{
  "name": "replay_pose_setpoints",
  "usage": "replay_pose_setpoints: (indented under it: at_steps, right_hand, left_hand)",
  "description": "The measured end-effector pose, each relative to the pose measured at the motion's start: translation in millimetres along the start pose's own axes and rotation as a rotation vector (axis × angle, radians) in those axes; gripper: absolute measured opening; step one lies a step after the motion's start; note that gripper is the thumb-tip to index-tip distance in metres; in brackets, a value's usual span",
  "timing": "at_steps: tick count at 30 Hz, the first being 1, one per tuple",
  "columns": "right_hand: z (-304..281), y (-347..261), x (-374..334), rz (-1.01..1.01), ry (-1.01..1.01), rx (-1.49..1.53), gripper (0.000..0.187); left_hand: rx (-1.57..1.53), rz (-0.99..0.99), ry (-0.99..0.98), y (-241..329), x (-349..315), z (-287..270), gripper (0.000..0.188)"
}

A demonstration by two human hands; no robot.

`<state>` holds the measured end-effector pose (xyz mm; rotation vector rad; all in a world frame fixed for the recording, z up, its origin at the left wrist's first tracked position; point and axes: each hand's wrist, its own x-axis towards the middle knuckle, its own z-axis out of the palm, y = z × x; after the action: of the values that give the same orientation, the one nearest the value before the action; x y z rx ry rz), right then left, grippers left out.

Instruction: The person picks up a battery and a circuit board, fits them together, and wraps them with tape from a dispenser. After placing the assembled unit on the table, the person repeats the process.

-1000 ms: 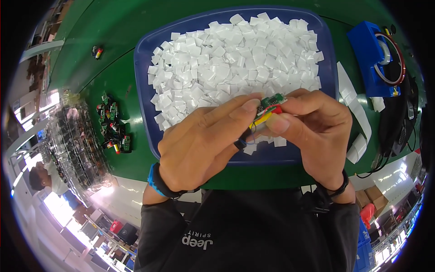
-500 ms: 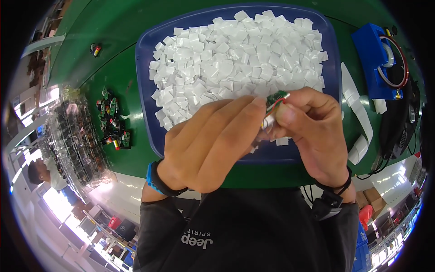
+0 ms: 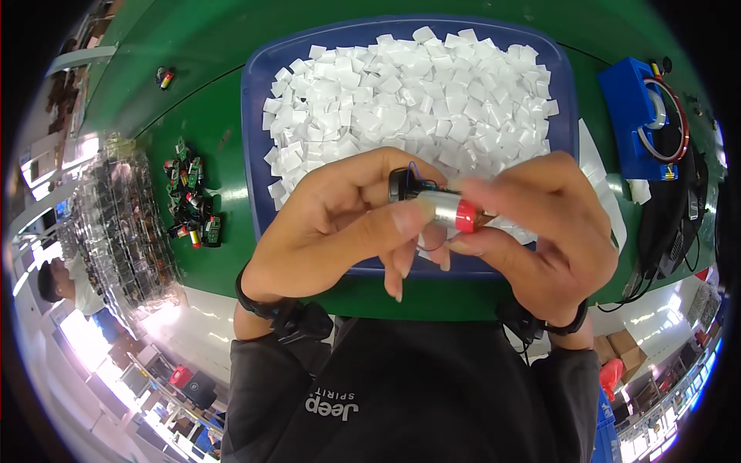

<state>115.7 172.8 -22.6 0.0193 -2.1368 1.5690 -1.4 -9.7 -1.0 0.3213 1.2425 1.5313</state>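
Observation:
A small silver cylinder with a red end (image 3: 448, 212), a black cap and thin wires is held above the front of a blue tub (image 3: 257, 177). My left hand (image 3: 340, 224) pinches its silver body between thumb and fingers, the black cap beside the forefinger. My right hand (image 3: 552, 228) closes around the red end, its thumb below and its forefinger smeared by motion above. A thin wire loops under the cylinder near the right thumb. Many white square pieces (image 3: 417, 100) fill the tub behind my hands. The green circuit board seen earlier is hidden now.
At left on the green table (image 3: 231, 289) lies a pile of small circuit boards with cylinders (image 3: 187, 189); a single one (image 3: 164, 78) lies farther back. Clear plastic trays (image 3: 123, 224) stand at the left edge. A blue tape dispenser (image 3: 629, 116) and white strip (image 3: 598, 174) are at right.
The part has been turned, so its silver side and red end now show. My left hand has rolled from back-up to thumb-up, and the right fingers have shifted to the red end.

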Motion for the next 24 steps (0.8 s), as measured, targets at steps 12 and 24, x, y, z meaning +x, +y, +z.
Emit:
replay_pose_setpoints:
  at_steps: [12,24]
  right_hand:
    - [4.6,0.9,-2.2,-0.158,-0.046,-0.19,0.041]
    - [2.1,-4.7,-1.3,0.023,0.054,-0.192,0.033]
  left_hand:
    - [0.021,-0.096,-0.099,0.4,3.0,-6.9,0.031]
    - [-0.093,-0.205,-0.034,2.9,7.6,-6.7,0.038]
